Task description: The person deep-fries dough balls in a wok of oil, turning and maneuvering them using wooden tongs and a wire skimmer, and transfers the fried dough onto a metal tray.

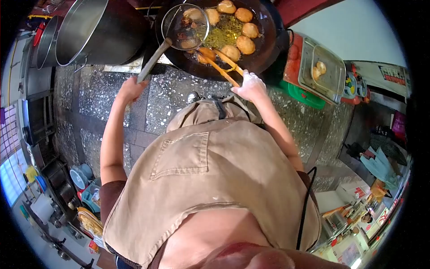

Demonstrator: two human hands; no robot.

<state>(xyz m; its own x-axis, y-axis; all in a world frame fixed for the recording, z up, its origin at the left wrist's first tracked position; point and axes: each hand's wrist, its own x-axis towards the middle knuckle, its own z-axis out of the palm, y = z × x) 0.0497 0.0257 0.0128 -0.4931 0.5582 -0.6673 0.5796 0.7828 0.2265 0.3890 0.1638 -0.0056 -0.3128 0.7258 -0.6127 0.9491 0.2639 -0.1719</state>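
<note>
Tan apron (228, 166): worn on the near side of the wok, broad, with a stitched pocket.
Wok (267, 45): large, dark, with yellowish oil inside.
Golden-brown pieces (245, 45): roundish, about nine, arranged in a loose ring inside the wok.
Left grip (131, 89): closed around the strainer's handle, near and to the left of the wok.
Strainer (186, 24): round, over the left part of the wok; dark bits visible at the mesh, in it or beneath it hard to tell.
Right grip (251, 86): dusted white, closed on the wooden sticks, just beyond the wok's near rim.
Wooden sticks (218, 70): slanting across the wok's near rim, tips at a golden-brown piece, contact unclear.
Tray (333, 56): right of the wok, holding more fried food.
Green basin (309, 97): right of the wok, partly under the tray.
Metal pot (107, 40): left of the wok, tall.
Speckled floor (165, 107): between wok and apron.
</note>
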